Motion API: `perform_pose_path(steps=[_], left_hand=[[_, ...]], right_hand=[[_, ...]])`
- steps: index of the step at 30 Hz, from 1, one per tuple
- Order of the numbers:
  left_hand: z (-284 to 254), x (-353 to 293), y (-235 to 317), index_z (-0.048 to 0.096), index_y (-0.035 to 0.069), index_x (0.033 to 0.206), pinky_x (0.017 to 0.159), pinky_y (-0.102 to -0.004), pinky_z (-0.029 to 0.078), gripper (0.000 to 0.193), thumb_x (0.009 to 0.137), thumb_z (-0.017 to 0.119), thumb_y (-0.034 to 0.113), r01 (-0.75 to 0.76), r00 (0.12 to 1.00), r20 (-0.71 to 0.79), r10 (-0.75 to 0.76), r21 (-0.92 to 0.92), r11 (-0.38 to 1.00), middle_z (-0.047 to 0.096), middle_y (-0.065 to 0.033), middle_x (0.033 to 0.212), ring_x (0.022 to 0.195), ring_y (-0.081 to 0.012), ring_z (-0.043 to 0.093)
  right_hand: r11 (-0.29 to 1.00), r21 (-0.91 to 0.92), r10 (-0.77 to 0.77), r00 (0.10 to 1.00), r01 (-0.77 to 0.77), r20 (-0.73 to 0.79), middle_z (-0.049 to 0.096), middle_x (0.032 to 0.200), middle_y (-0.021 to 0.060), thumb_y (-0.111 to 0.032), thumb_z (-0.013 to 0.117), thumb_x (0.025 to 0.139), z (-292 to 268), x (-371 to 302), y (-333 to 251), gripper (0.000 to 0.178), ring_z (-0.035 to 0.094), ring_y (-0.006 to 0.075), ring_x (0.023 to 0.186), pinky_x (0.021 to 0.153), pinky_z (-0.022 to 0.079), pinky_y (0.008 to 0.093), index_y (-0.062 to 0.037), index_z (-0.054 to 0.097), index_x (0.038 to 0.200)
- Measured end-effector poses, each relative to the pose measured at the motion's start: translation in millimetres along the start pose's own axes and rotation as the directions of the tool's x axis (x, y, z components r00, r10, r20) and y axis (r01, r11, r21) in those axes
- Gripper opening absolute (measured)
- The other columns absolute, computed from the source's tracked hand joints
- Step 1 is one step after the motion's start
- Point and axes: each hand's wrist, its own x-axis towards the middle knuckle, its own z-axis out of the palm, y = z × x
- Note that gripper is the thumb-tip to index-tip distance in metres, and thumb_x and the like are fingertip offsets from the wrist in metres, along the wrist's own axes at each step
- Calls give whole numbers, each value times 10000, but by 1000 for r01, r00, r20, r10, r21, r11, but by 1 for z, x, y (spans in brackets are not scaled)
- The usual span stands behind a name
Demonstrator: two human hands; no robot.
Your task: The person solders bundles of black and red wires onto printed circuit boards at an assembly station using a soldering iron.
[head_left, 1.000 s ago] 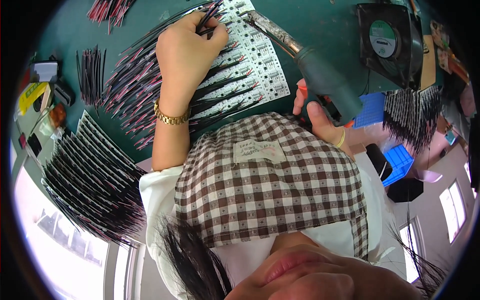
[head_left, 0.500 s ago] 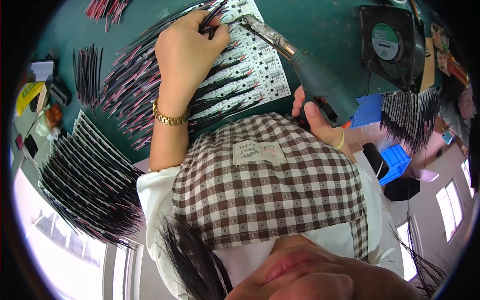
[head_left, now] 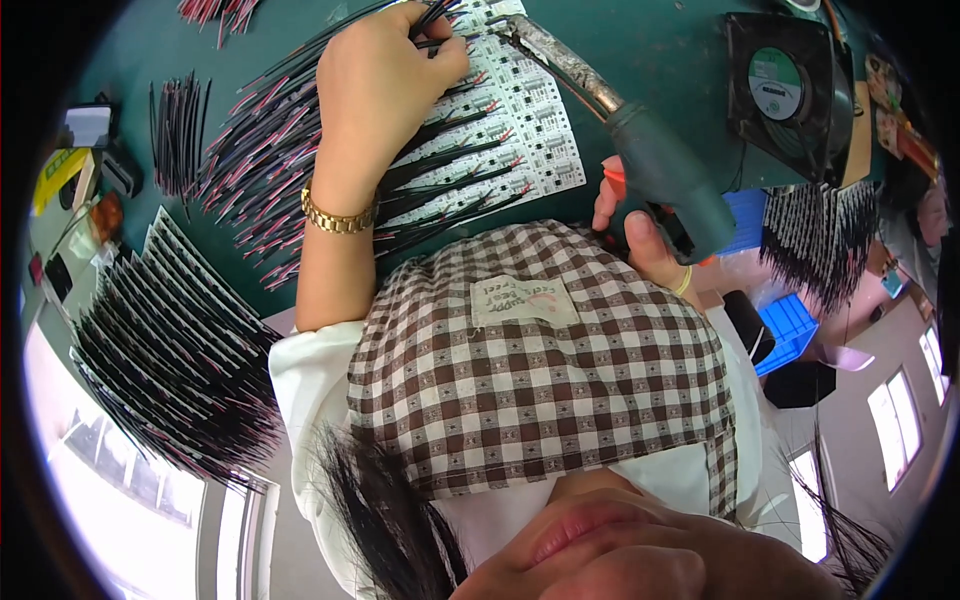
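Observation:
A white panel of small circuit boards (head_left: 545, 130) lies on the green work surface, with rows of black and red wires (head_left: 275, 150) reaching leftward from it. My left hand (head_left: 375, 95) lies over these wires, its thumb and fingers pinching several black wires (head_left: 432, 14) at the panel's far part. In my right hand (head_left: 645, 245) is a dark green soldering gun (head_left: 675, 170), gripped by its handle, most of which the body hides. The gun's metal tip points up and left, over the panel close to my left fingertips; whether it touches is unclear.
A black fan (head_left: 775, 85) stands at the far right. Loose black wires (head_left: 180, 135) and a red-and-black bundle (head_left: 222, 12) lie to the left. Stacks of wired board strips (head_left: 175, 350) hang at the lower left and right (head_left: 815, 235). A blue crate (head_left: 785, 335) sits at right.
The soldering gun has shifted slightly right, its tip a little farther up and right. My left hand has moved slightly right, still pinching the wires.

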Motion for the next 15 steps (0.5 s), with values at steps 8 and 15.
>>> perform_pose_path(steps=[8,15], left_hand=[[-22,17,21,617,-44,692,492,-305,439,160,681,671,106,34,983,179,-27,-36,999,557,-136,518,459,-179,543],[-22,13,24,615,-35,683,526,-318,454,153,675,664,110,-1,989,151,3,-13,1000,568,-148,545,481,-220,559]], right_hand=[[982,-191,-1,1000,2,10,649,737,34,-199,636,852,-3,-6,6,195,627,119,713,671,491,270,-21,656,930],[995,-63,76,993,-82,-90,650,715,30,-124,630,838,5,-10,4,158,624,116,670,640,489,250,12,661,911]])
